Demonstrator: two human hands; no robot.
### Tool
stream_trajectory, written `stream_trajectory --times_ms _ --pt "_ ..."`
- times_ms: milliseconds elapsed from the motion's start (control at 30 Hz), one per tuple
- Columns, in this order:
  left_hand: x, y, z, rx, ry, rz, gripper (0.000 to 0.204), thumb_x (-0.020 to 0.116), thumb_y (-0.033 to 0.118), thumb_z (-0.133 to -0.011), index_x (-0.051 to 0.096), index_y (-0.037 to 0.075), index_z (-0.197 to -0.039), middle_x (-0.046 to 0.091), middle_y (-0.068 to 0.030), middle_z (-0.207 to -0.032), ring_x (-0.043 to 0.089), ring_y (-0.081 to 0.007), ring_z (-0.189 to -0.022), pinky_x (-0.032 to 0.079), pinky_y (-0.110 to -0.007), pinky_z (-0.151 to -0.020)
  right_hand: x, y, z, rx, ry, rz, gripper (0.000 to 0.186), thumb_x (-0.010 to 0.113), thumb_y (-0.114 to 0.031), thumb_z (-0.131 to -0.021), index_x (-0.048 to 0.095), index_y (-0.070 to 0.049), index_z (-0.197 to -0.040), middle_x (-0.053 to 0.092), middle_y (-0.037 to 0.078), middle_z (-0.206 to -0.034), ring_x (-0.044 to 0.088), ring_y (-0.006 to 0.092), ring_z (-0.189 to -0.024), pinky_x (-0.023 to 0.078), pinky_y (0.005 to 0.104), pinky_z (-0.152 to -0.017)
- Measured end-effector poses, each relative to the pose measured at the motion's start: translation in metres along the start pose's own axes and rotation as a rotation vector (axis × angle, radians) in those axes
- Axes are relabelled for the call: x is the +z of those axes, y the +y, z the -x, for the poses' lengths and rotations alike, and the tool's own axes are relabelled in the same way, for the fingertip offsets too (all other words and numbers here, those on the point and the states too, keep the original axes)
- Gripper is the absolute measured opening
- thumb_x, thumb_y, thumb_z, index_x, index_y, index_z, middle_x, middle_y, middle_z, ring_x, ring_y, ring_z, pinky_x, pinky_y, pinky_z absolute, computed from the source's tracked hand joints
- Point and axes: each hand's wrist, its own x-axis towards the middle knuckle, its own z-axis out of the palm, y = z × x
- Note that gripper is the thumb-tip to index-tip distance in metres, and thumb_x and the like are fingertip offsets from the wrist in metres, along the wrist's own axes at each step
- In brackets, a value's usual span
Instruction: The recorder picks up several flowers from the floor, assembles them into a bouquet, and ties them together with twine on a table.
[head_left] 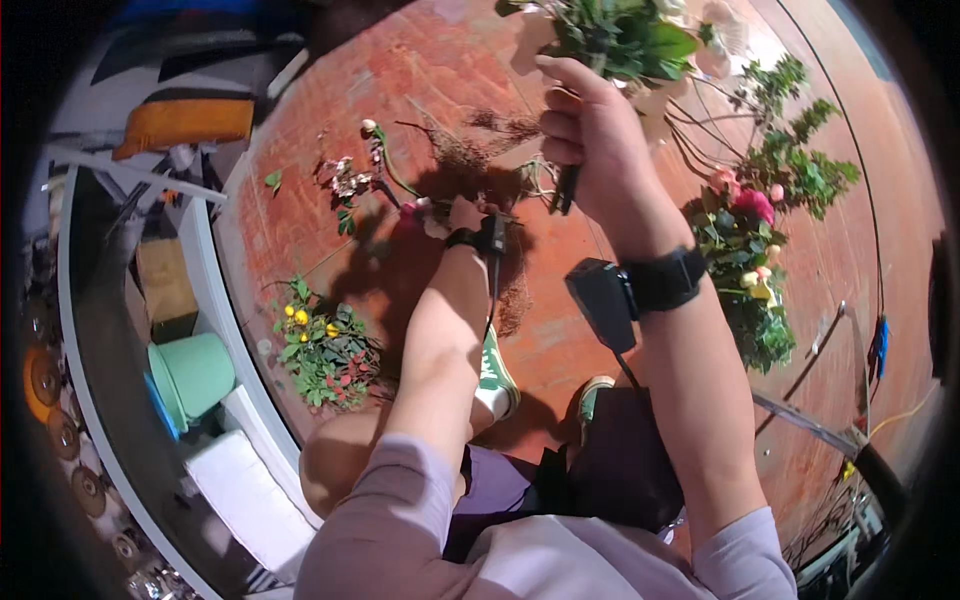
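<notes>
My right hand (600,130) is raised and closed round the stems of a bunch of leafy stems (625,40). Its green leaves spread past the thumb at the top edge, and dark stem ends stick out below the fist. Lower, over the reddish floor, my left hand (464,214) reaches in among dried brown sprigs (455,155). A pink flower (415,208) lies right beside it. The left fingers are mostly hidden and in shadow. A white bud on a curved green stem (370,127) and a pale blossom sprig (347,182) lie to the left.
Yellow and red flowers with leaves (325,345) lie on the left. Along the right are pink and magenta flowers (750,205) and leafy branches (815,160). A metal rod (810,425) crosses the lower right. A green bucket (195,375) stands by a grey frame at left.
</notes>
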Motion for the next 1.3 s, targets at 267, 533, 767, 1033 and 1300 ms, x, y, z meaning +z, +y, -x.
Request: stream_trajectory --times_ms 267,533,767,1033,1300 --pt "0.016 -0.004 -0.045 -0.594 0.48 0.905 0.044 0.044 0.046 -0.099 0.048 0.003 -0.09 0.05 -0.0145 -0.07 0.056 -0.0305 -0.059 0.049 -0.045 -0.052 0.008 -0.007 0.015 0.022 -0.038 -0.012 0.027 0.068 -0.02 -0.091 0.044 -0.019 -0.077 0.032 -0.011 -0.063 0.025 0.0017 -0.048 0.018 0.0201 -0.041" --pt "0.009 0.039 -0.034 0.138 0.991 0.242 0.048 0.046 0.037 -0.102 0.055 -0.005 -0.123 0.064 -0.0194 -0.117 0.062 -0.0306 -0.101 0.05 -0.043 -0.09 -0.013 -0.002 0.004 0.022 -0.039 0.014 0.026 0.067 -0.02 -0.091 0.045 -0.019 -0.078 0.031 -0.011 -0.063 0.024 0.0016 -0.048 0.017 0.0205 -0.041" --pt "-0.02 0.267 0.037 0.347 0.493 0.413 0.039 0.035 0.044 -0.106 0.046 0.006 -0.101 0.061 -0.0087 -0.074 0.058 -0.0201 -0.05 0.052 -0.035 -0.048 -0.026 -0.001 -0.006 0.007 0.042 0.08 0.019 0.069 -0.02 -0.089 0.052 -0.016 -0.08 0.037 -0.01 -0.065 0.027 0.0018 -0.049 0.018 0.0208 -0.042" --pt "-0.007 0.378 0.122 0.255 -0.262 0.66 0.024 0.041 0.033 -0.107 0.047 0.011 -0.099 0.041 -0.0002 -0.078 0.042 -0.0135 -0.066 0.043 -0.033 -0.066 -0.006 0.015 -0.005 -0.13 0.099 0.417 0.017 0.075 -0.024 -0.085 0.066 -0.009 -0.083 0.047 -0.007 -0.061 0.034 0.0039 -0.047 0.024 0.0234 -0.043" --pt "0.034 0.407 0.154 0.228 -0.323 0.824 0.025 0.04 0.033 -0.108 0.044 0.015 -0.091 0.035 0.0021 -0.071 0.031 -0.0101 -0.055 0.029 -0.026 -0.052 0.005 0.023 0.0 -0.228 -0.041 0.314 0.021 0.078 -0.025 -0.085 0.063 -0.013 -0.078 0.045 -0.009 -0.059 0.032 0.002 -0.045 0.02 0.0237 -0.041"
